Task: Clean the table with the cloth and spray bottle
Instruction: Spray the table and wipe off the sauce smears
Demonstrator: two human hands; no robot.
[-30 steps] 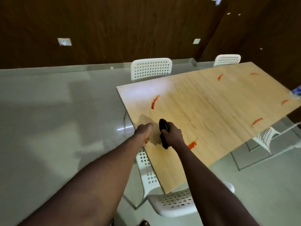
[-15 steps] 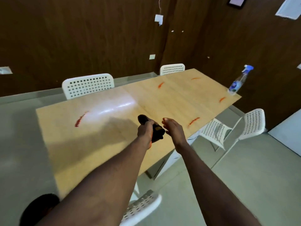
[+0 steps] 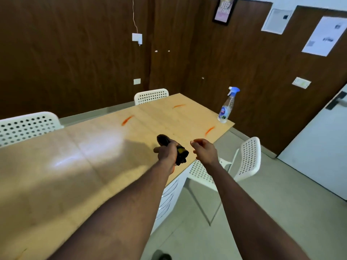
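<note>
Fingers (image 3: 171,147) of the left hand (image 3: 166,154) gripped the cloth (image 3: 181,153); the right hand (image 3: 204,152) hung loosely curled, empty.
The bottle (image 3: 226,107) stood on the table's (image 3: 93,156) far corner, well apart; a hasty reach could knock it off; wiping dry might spread the stains (image 3: 127,120).

We are facing dark wood-panelled walls (image 3: 75,53) that are carrying a framed poster (image 3: 224,10), white paper notices (image 3: 323,35) and pale switch plates (image 3: 137,39). A pale grey floor (image 3: 262,203) is spreading below us. White perforated chairs (image 3: 151,95) are standing around a long light-wood table (image 3: 56,175), which is catching a bright glare. A white door (image 3: 319,147) is showing at the right.
</note>
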